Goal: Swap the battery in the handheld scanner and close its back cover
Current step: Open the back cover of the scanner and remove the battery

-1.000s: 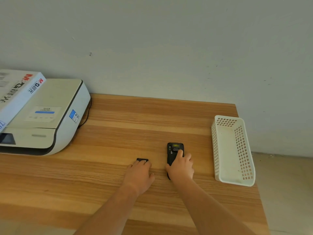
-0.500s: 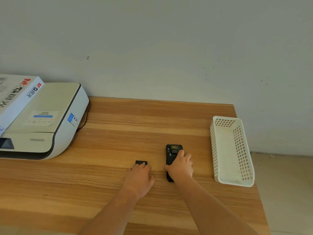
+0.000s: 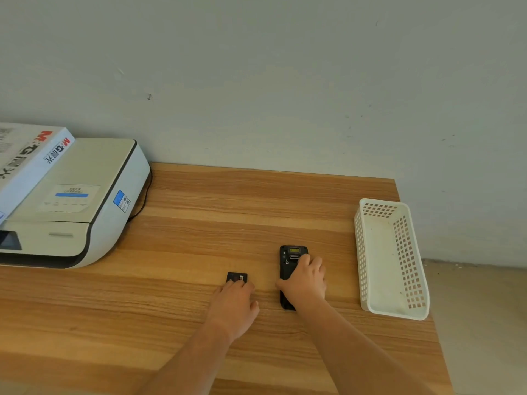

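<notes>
On the wooden desk (image 3: 199,223), the right hand (image 3: 303,283) lies over the face-down scanner (image 3: 286,269), wrapping its sides, while the left hand (image 3: 235,302) fingers the spare battery (image 3: 236,277) just beside it; lifting either wants a firm pinch first.

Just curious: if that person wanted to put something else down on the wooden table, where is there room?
Bare wooden table runs between the white printer and the white plastic basket, and along the near edge. It is crowded around the left hand, small black battery, right hand and black handheld scanner.
</notes>
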`<state>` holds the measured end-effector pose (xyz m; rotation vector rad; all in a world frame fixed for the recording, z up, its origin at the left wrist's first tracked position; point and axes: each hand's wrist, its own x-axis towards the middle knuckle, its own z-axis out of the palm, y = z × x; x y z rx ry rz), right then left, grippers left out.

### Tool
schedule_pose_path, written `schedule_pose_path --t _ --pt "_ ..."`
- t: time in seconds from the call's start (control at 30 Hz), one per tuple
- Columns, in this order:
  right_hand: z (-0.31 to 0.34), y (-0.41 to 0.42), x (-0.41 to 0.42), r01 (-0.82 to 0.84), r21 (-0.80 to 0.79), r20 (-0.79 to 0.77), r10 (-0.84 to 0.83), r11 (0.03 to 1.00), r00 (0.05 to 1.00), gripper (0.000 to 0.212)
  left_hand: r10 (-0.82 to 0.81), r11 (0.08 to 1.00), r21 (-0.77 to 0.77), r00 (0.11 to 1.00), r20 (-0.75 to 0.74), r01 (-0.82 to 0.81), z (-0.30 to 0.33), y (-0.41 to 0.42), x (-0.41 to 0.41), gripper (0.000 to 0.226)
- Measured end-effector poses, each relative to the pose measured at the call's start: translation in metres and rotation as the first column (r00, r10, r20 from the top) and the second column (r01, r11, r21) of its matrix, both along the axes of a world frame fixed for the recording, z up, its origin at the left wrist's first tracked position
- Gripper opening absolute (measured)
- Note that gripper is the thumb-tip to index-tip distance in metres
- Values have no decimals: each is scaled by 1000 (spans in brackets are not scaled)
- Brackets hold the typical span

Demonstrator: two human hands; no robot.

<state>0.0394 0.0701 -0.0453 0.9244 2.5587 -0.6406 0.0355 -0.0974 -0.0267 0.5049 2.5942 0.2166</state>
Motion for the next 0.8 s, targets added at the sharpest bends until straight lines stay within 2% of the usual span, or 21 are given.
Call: schedule_pose_path --t 0.37,0.57,0.8 --pt "0 3 -5 -8 -26 -13 8 1000 1000 78 16 1000 24 1000 11 -16 -1 -1 2 38" --pt "7 1 4 -30 17 -104 31 999 994 66 1 1000 16 1000 -12 0 1 3 -1 38" --pt "7 -7 11 -6 26 -117 9 1000 993 67 -36 999 -2 999 -40 36 8 11 -10 39"
